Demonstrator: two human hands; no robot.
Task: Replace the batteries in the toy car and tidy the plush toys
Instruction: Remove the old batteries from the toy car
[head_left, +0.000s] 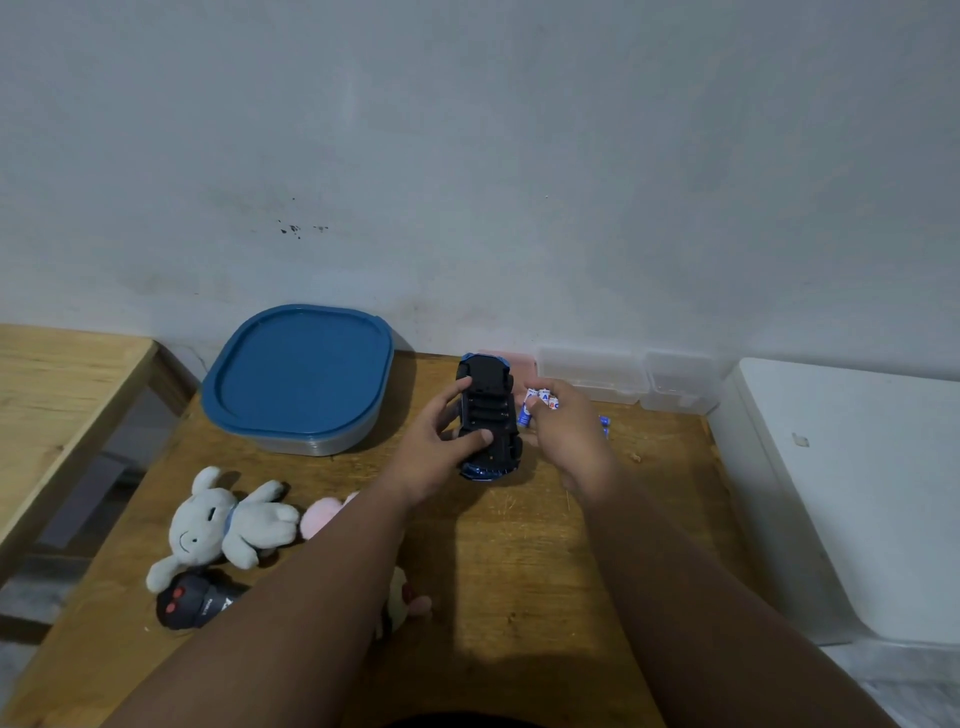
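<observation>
The blue toy car (487, 400) lies upside down on the wooden table (519, 545), its black underside and open battery bay facing up. My left hand (441, 441) grips it from the left, thumb on the underside. My right hand (563, 431) holds several blue-and-white batteries (540, 401) just right of the car. Another blue battery (604, 423) peeks out behind that hand. A grey plush rabbit (223, 525), a pink plush (322, 514), a black plush (192, 603) and a cream plush (408, 597) lie at the front left, partly hidden by my left arm.
A container with a blue lid (298, 376) stands at the back left of the table. Clear plastic boxes (592, 374) and a pink box (522, 361) line the wall. A white bin (857, 493) stands to the right, a second wooden table (62, 384) to the left.
</observation>
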